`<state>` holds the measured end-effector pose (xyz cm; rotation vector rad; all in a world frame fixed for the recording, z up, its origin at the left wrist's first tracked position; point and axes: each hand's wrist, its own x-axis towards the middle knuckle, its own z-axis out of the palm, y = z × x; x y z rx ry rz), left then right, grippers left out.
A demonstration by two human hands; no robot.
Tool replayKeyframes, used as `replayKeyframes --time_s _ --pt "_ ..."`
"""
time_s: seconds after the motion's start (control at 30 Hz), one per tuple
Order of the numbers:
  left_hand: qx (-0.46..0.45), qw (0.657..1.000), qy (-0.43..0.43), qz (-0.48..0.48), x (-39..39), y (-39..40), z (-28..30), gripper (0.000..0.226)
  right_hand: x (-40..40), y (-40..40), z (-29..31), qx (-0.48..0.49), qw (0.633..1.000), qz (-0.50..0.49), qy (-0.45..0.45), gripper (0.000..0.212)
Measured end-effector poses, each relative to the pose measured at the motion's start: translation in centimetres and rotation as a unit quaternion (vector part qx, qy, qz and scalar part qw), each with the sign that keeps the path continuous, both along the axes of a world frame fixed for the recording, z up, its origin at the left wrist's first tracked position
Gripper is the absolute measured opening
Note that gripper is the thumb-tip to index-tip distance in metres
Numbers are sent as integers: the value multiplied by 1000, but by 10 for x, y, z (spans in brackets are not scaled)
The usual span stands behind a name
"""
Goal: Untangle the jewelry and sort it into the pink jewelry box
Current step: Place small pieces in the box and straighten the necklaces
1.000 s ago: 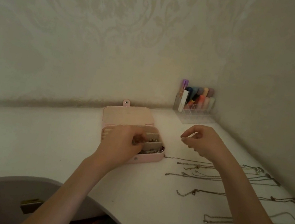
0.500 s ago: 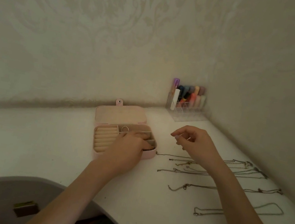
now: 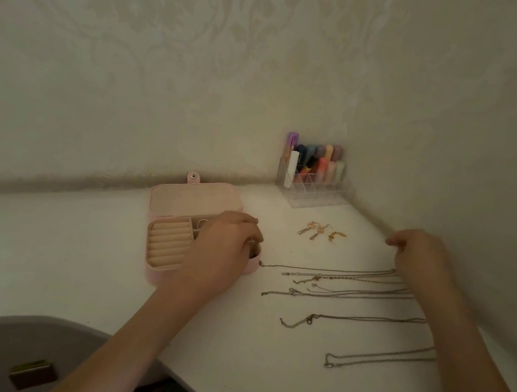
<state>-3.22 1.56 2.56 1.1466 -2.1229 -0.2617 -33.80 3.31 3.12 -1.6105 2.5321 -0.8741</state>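
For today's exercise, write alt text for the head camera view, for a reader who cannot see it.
A person's left hand reaches into an open pink jewelry box on a white table, while the right hand hovers over several chains laid out in rows. Small gold earrings lie behind the chains, near a clear organizer of cosmetics in the corner.

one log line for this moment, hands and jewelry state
left hand: reaching into pink jewelry box, grip unclear | right hand: curled above chains | chains: spread on table | earrings: loose, behind chains
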Motion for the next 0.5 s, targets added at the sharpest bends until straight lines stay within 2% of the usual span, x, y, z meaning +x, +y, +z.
replayKeyframes --time_s 0.17,0.3,0.37,0.5 --pt "-33 998 -24 -49 -30 3 2 34 -20 1 -12 86 996 -8 14 33" --pt "26 986 -96 -130 -59 6 -1 41 -23 1 -20 79 997 -7 12 31" --pt "48 976 -136 -165 -68 5 -6 38 -26 6 -21 97 994 -21 43 30" --pt "53 973 -155 -160 -67 -1 -17 29 -28 13 -17 103 992 -29 68 27"
